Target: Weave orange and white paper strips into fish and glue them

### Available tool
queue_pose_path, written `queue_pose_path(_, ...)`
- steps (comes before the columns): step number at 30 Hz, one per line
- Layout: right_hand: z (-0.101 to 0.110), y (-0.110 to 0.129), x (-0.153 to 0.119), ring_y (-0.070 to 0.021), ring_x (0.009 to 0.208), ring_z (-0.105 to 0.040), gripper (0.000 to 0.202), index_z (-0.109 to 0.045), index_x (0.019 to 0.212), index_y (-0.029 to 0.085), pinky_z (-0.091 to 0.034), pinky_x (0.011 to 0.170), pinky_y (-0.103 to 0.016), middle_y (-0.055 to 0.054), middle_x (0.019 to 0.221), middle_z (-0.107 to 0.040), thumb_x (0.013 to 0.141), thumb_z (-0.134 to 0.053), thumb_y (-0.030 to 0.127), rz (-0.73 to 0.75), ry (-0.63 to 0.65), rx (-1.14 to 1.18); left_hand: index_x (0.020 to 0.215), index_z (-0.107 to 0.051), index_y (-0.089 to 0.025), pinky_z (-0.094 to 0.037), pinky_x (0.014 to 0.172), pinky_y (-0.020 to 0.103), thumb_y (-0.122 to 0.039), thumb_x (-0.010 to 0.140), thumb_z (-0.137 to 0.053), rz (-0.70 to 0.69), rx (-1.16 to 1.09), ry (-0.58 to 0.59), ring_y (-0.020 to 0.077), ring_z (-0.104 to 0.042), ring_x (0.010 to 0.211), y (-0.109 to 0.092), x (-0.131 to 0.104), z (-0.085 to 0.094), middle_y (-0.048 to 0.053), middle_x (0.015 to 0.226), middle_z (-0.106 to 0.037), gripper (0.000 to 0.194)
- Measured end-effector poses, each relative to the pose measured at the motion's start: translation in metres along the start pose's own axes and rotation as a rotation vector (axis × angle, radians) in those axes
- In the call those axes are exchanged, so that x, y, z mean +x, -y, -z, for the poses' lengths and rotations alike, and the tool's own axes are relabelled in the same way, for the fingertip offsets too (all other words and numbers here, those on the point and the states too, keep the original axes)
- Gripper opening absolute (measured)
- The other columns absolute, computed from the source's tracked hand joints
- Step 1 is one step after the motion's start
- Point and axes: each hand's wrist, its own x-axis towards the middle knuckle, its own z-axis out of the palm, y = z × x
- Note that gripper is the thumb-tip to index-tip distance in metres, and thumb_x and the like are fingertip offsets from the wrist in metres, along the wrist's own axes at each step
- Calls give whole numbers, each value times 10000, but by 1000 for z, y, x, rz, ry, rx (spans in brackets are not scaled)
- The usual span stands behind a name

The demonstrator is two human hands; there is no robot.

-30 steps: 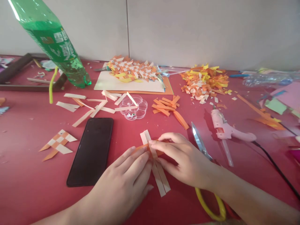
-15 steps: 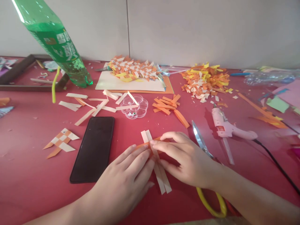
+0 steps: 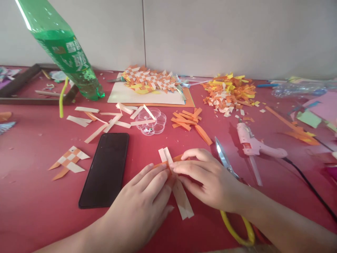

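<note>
Pale paper strips cross an orange paper strip on the red table. My left hand lies over the left part of the crossing, its fingers together and pressing on the orange strip. From the right, my right hand pinches the strips at the crossing with its fingertips. The fingers partly hide how the strips overlap. A woven orange and white paper fish lies at the left, beyond a black phone. Scissors with yellow handles lie partly under my right wrist.
Loose pale strips, a clear flower-shaped dish and folded orange strips lie ahead. Behind them are woven fish and paper scraps. A green bottle stands back left; a pink glue gun with a cord lies right.
The view has shifted slightly. The lower ends of the pale strips have come closer together, and both hands remain at the crossing.
</note>
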Motion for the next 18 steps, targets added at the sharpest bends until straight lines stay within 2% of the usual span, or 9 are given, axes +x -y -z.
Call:
queue_pose_path(4,-1,0,0,-190,959,-596,197,-682,1004,185,-547,835,-346,-90,956,-644,898,-531,116,-46,-13,3,1239,-607,-116,-436,1080,416,-297,971,-441,-5,22,-24,249,-594,1183,0,0,-1,77,1217,-674,363)
queue_pose_path(8,-2,1,-1,-191,957,-593,206,-677,1008,184,-546,837,-343,-84,952,-644,884,-536,98,-59,7,21,1226,-613,-117,-428,1083,402,-308,976,-437,-7,23,-34,234,-596,1179,1,-1,0,79,1223,-674,360)
queue_pose_path(13,-3,0,0,-184,969,-591,216,-670,1019,187,-545,847,-336,-81,971,-651,876,-541,89,-77,11,44,1225,-616,-154,-420,1083,397,-332,981,-440,-18,16,-13,226,-548,1241,1,-1,-1,25,1284,-656,350)
queue_pose_path(18,-1,0,2,-190,957,-602,240,-666,1026,190,-556,819,-341,-82,957,-665,867,-525,77,-65,-2,47,1209,-627,-132,-407,1088,399,-328,984,-437,-24,37,-30,235,-562,1216,0,1,3,33,1246,-680,354)
